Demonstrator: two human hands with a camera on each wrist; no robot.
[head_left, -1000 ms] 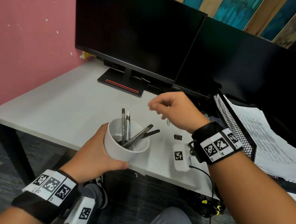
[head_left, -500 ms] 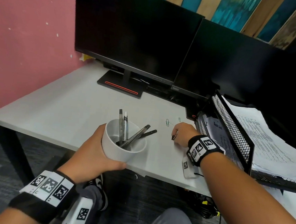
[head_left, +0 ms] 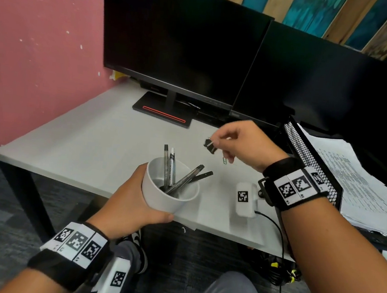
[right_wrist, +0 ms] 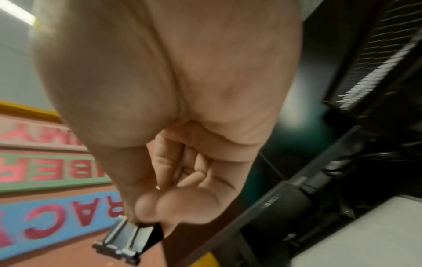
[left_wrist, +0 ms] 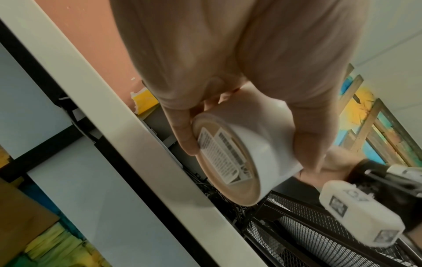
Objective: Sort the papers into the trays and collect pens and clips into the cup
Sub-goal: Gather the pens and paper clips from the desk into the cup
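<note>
- your left hand (head_left: 132, 205) wraps the white cup (head_left: 169, 191), holding it off the desk's (head_left: 89, 136) near edge with the pens (head_left: 170, 166) inside.
- your right hand (head_left: 242, 144) pinches a black binder clip (head_left: 210, 145) above and right of the cup; carry it over the rim and release.
- what looks like a green paper clip (head_left: 224, 160) lies on the desk.

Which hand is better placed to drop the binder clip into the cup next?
Right. The right hand already pinches the binder clip in the air, just beyond the white cup. The left hand is busy gripping that cup.
</note>
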